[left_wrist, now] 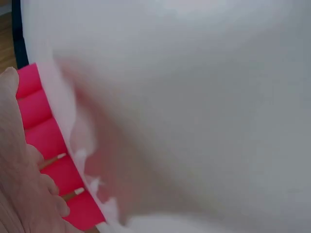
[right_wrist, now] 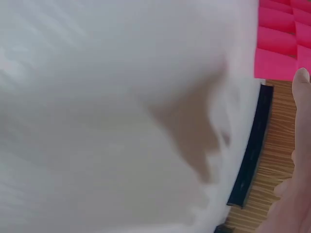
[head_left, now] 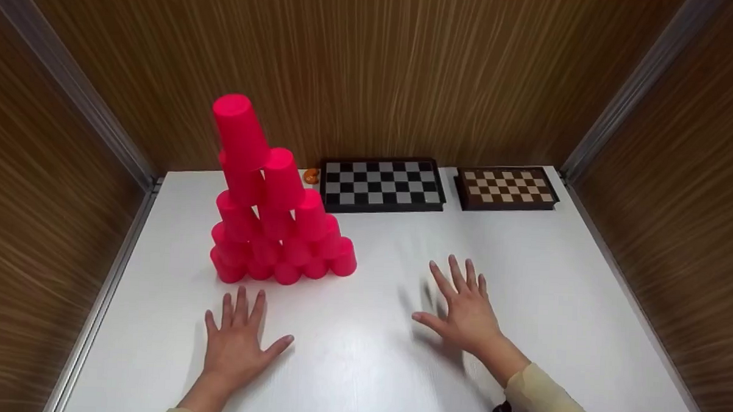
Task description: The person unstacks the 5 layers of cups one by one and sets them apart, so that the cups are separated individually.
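Two bare hands are spread wide over a white bench [head_left: 361, 358], the person's left grip [head_left: 236, 348] and right grip [head_left: 469, 316] both fully open, fingers straight, thumbs held well out, neither having hold of anything. Whether the left palm touches the surface cannot be told. Just beyond the left fingertips rises a pyramid of bright pink cups [head_left: 275, 222], turned upside down and stacked in five tiers, from a row of five on the bench to a single cup at the peak. The right hand is well apart from the stack, to its right. Pale sleeves [head_left: 546, 392] cover the forearms. Behind the cups and to their right, near the back edge, lie a black-and-grey checkered board [head_left: 382, 183] and, farther right, a smaller brown-and-tan checkered board [head_left: 506, 188]. A small orange object [head_left: 311, 176] sits just beside the larger board's left side. Wood-grain panels [head_left: 377, 72] enclose the bench at the back and both sides.
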{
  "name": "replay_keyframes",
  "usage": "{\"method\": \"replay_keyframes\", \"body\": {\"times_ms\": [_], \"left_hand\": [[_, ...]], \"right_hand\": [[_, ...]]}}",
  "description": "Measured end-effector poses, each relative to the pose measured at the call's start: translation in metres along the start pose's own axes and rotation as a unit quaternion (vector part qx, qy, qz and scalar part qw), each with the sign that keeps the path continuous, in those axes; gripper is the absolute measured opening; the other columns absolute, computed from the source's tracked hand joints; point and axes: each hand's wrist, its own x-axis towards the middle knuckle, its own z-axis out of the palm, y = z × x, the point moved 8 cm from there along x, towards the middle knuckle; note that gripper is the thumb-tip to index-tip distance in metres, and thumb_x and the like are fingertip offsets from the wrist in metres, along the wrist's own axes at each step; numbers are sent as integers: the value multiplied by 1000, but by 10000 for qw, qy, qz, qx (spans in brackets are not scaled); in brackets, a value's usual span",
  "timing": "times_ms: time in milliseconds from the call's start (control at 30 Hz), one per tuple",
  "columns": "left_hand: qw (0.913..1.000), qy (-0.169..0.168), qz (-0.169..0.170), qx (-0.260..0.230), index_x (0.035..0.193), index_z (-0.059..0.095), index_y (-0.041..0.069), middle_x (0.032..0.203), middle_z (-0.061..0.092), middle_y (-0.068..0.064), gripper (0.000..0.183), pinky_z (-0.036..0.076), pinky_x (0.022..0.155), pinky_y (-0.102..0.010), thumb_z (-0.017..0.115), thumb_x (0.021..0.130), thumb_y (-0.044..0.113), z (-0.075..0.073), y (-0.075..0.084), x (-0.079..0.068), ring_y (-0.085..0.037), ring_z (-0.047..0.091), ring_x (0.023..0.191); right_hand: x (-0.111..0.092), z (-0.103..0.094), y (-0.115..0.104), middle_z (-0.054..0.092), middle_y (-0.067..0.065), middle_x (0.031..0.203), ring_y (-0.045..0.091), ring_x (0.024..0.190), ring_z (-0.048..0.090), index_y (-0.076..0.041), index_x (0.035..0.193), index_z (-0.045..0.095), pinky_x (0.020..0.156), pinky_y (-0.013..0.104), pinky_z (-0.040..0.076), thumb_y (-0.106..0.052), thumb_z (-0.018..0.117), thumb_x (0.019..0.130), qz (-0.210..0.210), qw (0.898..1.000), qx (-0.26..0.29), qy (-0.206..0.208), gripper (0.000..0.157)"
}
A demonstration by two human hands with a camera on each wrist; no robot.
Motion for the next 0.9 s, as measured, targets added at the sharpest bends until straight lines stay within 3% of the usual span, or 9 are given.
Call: {"method": "replay_keyframes", "body": {"times_ms": [233,400,533,633,733,900], "left_hand": [[9988,-1,-386,-298,168,25,5,171,15,-33,116,8,116,-84,49,90,87,-4,-39,-8,-60,14,155],[9928,2,-627,-1021,169,16,3,172,9,-33,116,6,119,-80,51,93,84,-15,-60,-5,-58,10,156],[9834,246,-711,-1653,170,11,4,172,9,-32,113,11,122,-76,56,95,77,-28,-72,2,-56,11,157],[9718,498,-745,-2182,170,10,5,173,10,-30,112,20,123,-71,64,96,69,-36,-81,9,-52,13,158],[9542,681,-785,-2806,171,9,6,174,12,-26,112,26,123,-65,71,95,62,-40,-90,17,-47,16,160],[9144,585,-1120,-3845,172,7,15,175,18,-19,119,31,123,-59,80,90,59,-39,-105,32,-42,21,160]], "right_hand": [[22,-24,-13,17,19,175,51,159,10,-22,170,29,124,73,15,-72,71,89,-268,9984,486,64,103],[39,-42,-27,16,17,176,48,160,12,-22,170,27,125,70,15,-66,75,90,-513,9952,834,52,104],[51,-61,-37,17,14,176,46,160,15,-23,171,26,124,69,21,-62,78,90,-714,9924,1000,100,104],[61,-75,-46,18,10,177,43,160,17,-25,171,26,120,70,30,-59,80,90,-883,9898,1106,149,103],[70,-89,-55,22,8,176,41,159,24,-24,170,28,116,68,39,-56,82,90,-1077,9858,1266,227,102],[88,-111,-72,29,7,174,39,149,44,-24,169,32,114,62,45,-51,84,90,-1353,9764,1654,311,98]]}}
